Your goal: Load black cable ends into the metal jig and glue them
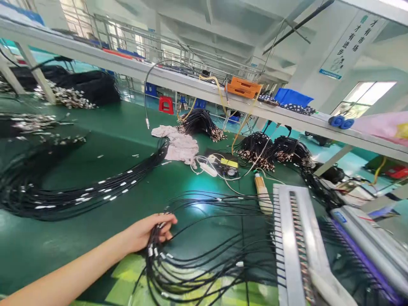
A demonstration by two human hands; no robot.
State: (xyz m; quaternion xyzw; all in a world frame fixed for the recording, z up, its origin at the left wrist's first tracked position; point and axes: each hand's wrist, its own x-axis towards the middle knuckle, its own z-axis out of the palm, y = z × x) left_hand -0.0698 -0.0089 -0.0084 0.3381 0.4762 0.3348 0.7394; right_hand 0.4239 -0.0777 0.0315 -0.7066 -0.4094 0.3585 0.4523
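My left hand [152,233], reaching in from the lower left, is closed around the gathered ends of a bundle of thin black cables [191,276]. White label sleeves show on several of them. From my hand the cables curve down and to the right, to a slotted metal clamp bar [283,238] that holds them in a row. Coppery tips line the bar's inner channel. A pale, blurred shape [331,289] lies against the bar's lower right, and I cannot make out what it is. My right hand does not show.
Another labelled cable bundle [105,191] lies on the green table [95,242] at left. Beyond are a pale cloth [180,144], a black box with a yellow label [228,165], a wooden-handled tool [263,193] and cable heaps [258,148]. A silver and purple machine [366,250] stands at right.
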